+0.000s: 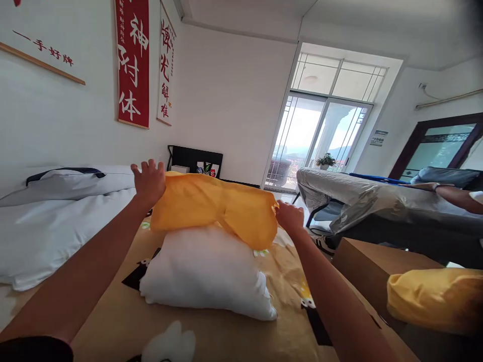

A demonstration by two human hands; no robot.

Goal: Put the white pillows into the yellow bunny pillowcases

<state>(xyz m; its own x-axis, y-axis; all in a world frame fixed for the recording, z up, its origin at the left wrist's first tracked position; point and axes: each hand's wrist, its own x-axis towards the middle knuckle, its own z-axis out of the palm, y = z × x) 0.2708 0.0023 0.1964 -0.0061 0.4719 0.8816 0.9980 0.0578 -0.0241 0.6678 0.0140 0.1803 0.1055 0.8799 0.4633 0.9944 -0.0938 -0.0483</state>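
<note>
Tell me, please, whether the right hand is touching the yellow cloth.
Touching: the head view shows the right hand gripping the yellow cloth at its edge.

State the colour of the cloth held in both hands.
The cloth is orange-yellow, shown in the head view.

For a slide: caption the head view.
Left hand and right hand hold yellow cloth at the far end of a plump white pillow.

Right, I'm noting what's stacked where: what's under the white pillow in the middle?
The white pillow rests on tan patterned fabric, visible along its near edge. The part directly beneath is covered, so whether anything else lies there can't be seen.
</note>
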